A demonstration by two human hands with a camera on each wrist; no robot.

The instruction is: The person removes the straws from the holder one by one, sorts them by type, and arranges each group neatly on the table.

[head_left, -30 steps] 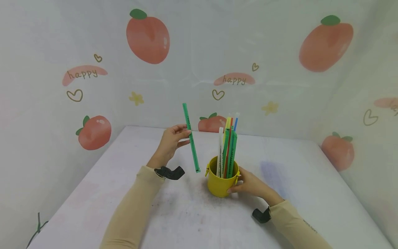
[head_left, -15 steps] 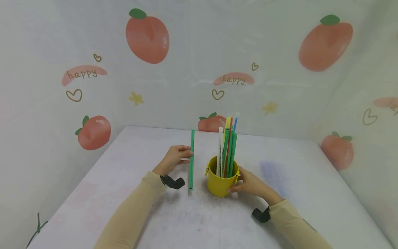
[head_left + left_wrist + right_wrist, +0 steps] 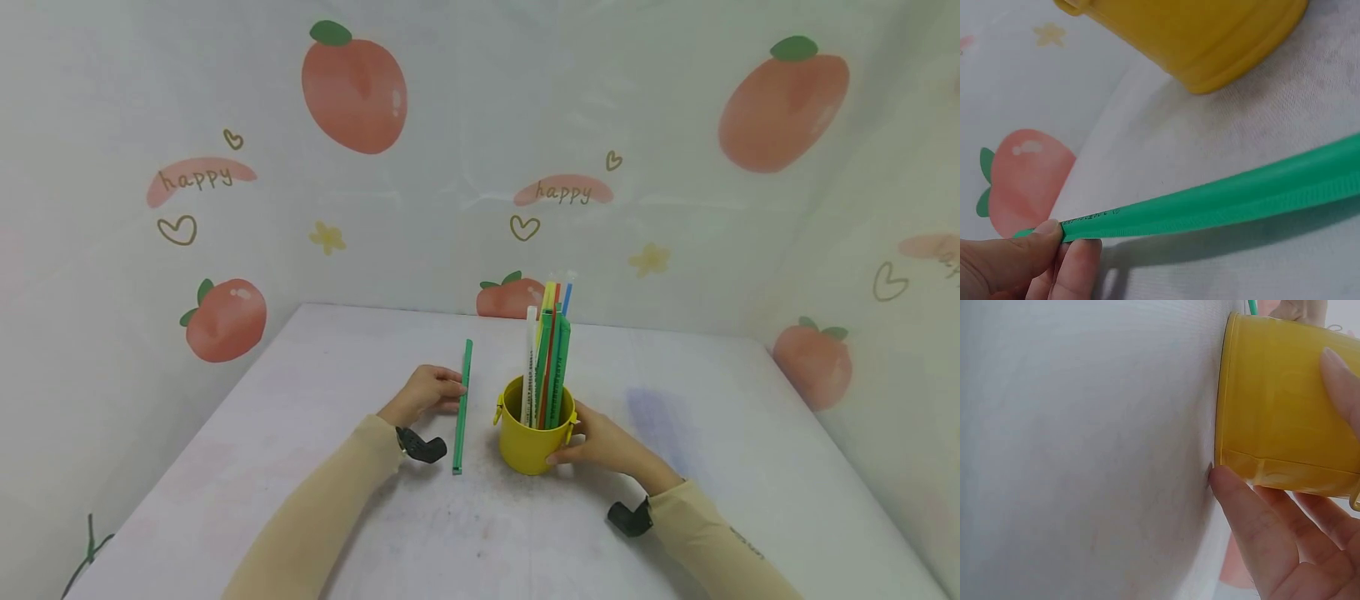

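Straw [image 3: 460,429], left of the bucket [image 3: 527,452]: our left hand [image 3: 425,393] pinches it, ideally lightly; our right hand [image 3: 603,444], fingers spread round the bucket, should steady it.

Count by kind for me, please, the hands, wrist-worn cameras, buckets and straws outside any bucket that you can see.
Hands: 2 (left hand, right hand)
Wrist-worn cameras: 2 (left wrist camera, right wrist camera)
Buckets: 1 (yellow bucket)
Straws outside the bucket: 1 (green wrapped straw, in the left hand's grip)
Total: 6
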